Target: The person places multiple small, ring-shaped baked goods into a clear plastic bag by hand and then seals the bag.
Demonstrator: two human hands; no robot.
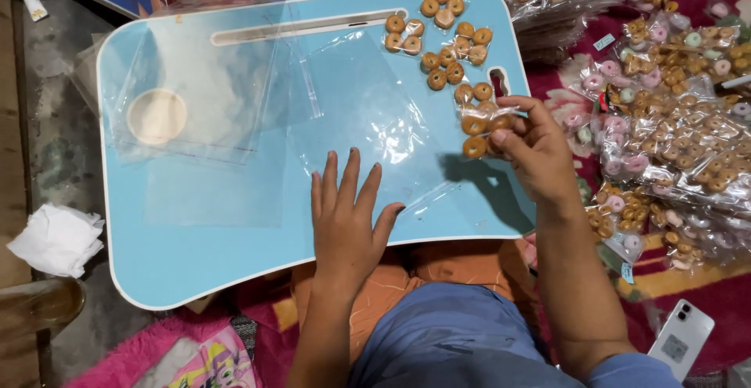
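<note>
Small clear plastic packet of brown ring-shaped snacks [481,124] is pinched between thumb and fingertips of the right hand [530,153], grip clamped on its right edge, just above the right side of the light blue lap worktop [195,255]. Packet judged light, crinkly, slippery; contents brittle, so best held by the film edge. Left hand [348,216] is laid flat, fingers spread, pressing on an empty clear plastic bag [368,122] just left of the packet. More filled packets [673,122] are heaped to the right.

Two hands over one blue lap tray [180,255]; one white phone [680,337] near right; one crumpled tissue [56,238] near left.
</note>
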